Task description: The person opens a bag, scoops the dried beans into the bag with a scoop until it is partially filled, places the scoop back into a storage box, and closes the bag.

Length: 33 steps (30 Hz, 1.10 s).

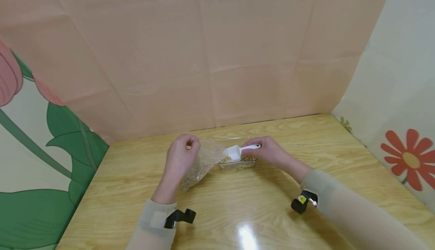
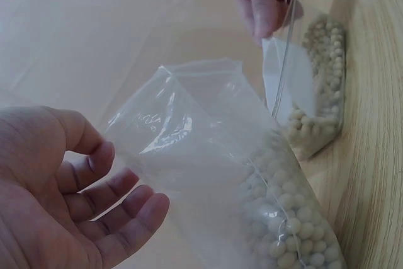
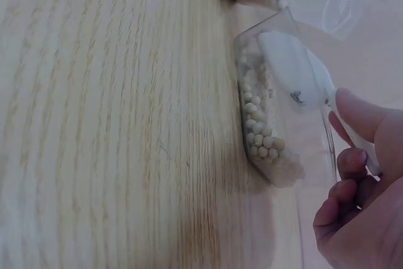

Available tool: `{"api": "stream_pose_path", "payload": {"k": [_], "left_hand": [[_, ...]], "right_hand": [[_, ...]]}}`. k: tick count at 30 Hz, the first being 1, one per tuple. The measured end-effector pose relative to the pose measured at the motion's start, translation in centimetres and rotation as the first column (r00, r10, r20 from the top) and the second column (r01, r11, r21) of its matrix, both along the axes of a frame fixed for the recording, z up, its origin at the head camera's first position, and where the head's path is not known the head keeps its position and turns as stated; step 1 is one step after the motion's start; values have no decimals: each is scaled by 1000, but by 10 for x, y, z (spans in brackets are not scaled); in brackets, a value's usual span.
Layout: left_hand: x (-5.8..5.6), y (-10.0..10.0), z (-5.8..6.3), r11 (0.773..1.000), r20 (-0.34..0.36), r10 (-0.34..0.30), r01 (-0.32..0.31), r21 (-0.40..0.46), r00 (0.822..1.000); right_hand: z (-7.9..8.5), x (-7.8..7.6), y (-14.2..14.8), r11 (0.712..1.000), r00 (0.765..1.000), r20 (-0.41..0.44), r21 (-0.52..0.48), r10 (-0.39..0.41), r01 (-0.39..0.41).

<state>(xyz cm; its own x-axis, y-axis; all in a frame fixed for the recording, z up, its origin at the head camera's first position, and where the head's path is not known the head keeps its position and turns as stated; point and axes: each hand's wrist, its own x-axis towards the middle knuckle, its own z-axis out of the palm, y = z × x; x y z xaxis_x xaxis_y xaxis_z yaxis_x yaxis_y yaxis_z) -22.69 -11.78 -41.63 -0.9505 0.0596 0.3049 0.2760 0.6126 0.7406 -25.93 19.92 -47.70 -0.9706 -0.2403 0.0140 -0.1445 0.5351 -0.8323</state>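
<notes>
My left hand (image 1: 180,155) pinches the edge of a clear plastic bag (image 2: 208,124) by its open mouth. Pale round beads or beans (image 2: 289,218), which look alike, fill the bag's lower part as it leans towards the box. In my right hand (image 1: 266,150) is the handle of a white scoop (image 1: 232,153), held between thumb and fingers. The scoop's bowl lies inside a clear plastic box (image 3: 318,168), over more of the same pale balls (image 3: 255,133). Bag and box stand side by side, the bag on the left.
Both things stand on a wood-grain table (image 1: 217,212), near its back edge. Behind rises a pink-beige sheet (image 1: 204,53). Flower-painted panels (image 1: 408,159) border the table at left and right. A small black camera (image 1: 180,218) is strapped to each wrist.
</notes>
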Motion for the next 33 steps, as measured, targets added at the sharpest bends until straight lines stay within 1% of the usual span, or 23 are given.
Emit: {"api": "stream_pose_path", "payload": {"k": [3,7,12,14,19,24,29,33], "left_hand": [[1,-1,1,1000,4,2,-2,-1,1000],[2,-2,2,1000,12,8,-8,-3,1000],[0,-3,2,1000,19,8,-8,3,1000],[0,-4,2,1000,20,9,-9,4,1000],[0,-4,2,1000,21,10,-10,5,1000],[-2,-4,0,1000,23,13,-13,4,1000],[-2,-4,0,1000,30,16,-16,9,999],[-2,-4,0,1000,34,12,-12,5,999]], "right_hand": [[-2,2,4,999,999,44,-39,-32,33],[-3,4,7,993,996,73,-94,-58,64],[-6,5,11,979,990,122,-178,-78,99],[-7,6,14,972,984,155,-202,-86,117],[-5,9,20,958,974,206,-245,-97,148],[0,11,26,955,971,204,-242,-122,171],[11,14,29,955,977,172,-246,-123,163],[21,15,30,954,981,163,-260,-106,147]]}}
